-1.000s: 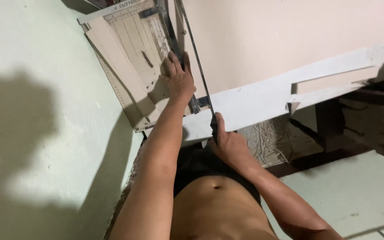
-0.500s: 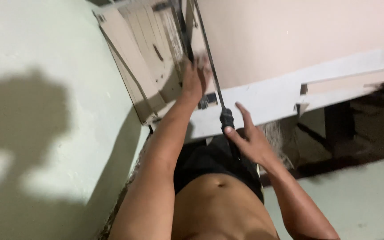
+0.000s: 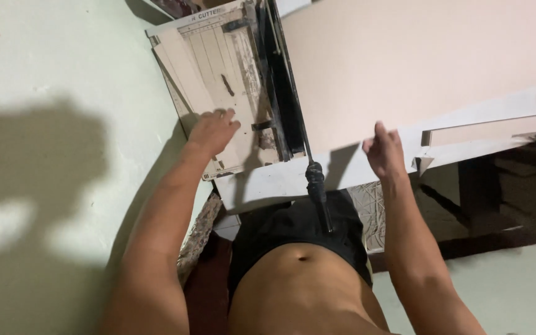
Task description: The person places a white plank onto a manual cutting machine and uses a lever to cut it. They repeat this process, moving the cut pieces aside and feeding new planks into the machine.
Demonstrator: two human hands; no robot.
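One paper cutter (image 3: 231, 80) lies on the white surface (image 3: 268, 183), its board under the left hand (image 3: 212, 131), which rests on it flat with fingers spread. One large beige sheet (image 3: 417, 68) spreads at 3 o'clock of the cutter's blade arm (image 3: 283, 93). The right hand (image 3: 384, 152) pinches the sheet's near edge, while the single black handle (image 3: 316, 186) hangs free between the two hands.

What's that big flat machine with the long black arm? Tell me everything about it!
It is a paper cutter: a worn, pale flat board with faint ruled lines and scuffed, dirty patches. A long black blade arm runs along its right edge and ends in a dark handle that juts over the white table's edge. The left hand rests flat on the board. A large beige sheet lies beside the blade.
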